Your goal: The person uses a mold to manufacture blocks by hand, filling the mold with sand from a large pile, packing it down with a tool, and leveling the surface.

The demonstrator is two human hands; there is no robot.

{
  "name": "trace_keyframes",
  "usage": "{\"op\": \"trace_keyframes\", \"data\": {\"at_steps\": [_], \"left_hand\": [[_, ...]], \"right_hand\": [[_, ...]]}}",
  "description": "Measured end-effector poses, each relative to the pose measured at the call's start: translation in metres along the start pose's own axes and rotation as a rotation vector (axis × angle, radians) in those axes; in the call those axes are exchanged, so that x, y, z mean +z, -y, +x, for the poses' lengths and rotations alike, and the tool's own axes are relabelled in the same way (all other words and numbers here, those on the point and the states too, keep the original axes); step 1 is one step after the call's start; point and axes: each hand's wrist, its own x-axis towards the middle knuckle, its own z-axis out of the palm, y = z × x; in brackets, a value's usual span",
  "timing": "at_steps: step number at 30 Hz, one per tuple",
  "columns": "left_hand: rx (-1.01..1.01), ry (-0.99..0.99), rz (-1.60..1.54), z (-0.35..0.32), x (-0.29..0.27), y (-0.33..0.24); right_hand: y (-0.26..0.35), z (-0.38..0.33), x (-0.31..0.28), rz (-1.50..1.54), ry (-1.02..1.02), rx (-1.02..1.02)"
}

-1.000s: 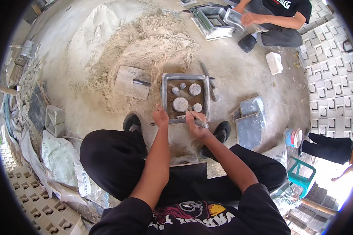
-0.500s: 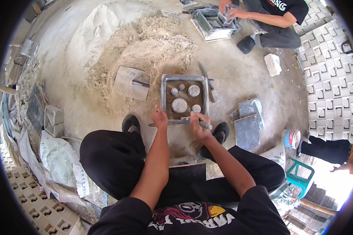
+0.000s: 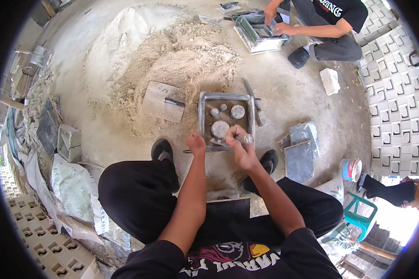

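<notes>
A square grey mould frame (image 3: 226, 96) lies on the ground between my feet, filled with brown sand-like material. Several round, pale discs of different sizes sit in it, the largest one (image 3: 220, 129) by my right hand. My left hand (image 3: 196, 142) is closed in a fist at the frame's near left corner; whatever its fingers hold is hidden. Over the near right part of the frame, my right hand (image 3: 239, 142) grips a small trowel-like tool (image 3: 248, 138) with a grey handle. Its working end is partly hidden and blurred near the discs.
Left of the frame, a flat board with a handle (image 3: 164, 101) rests against a pale powder heap (image 3: 191, 56). Dark slabs (image 3: 299, 160) lie to the right, near a bucket (image 3: 351, 169) and a green stool (image 3: 360, 214). A co-worker (image 3: 333, 30) handles another mould (image 3: 260, 39).
My right hand has lifted and turned, bringing the tool from the frame's near edge to over its inside. My left hand stays at the corner. The whole view has shifted slightly.
</notes>
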Motion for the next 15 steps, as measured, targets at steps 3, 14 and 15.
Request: {"op": "trace_keyframes", "data": {"at_steps": [3, 14, 15], "left_hand": [[-0.012, 0.016, -0.067, 0.011, 0.014, 0.02], [-0.115, 0.138, -0.2, 0.016, 0.02, 0.025], [-0.081, 0.042, -0.113, 0.015, 0.016, 0.021]], "right_hand": [[0.004, 0.017, 0.012, -0.124, 0.001, -0.067], [-0.009, 0.043, 0.041, 0.077, -0.354, -0.009], [-0.005, 0.04, 0.043, 0.171, -0.365, -0.019]]}}
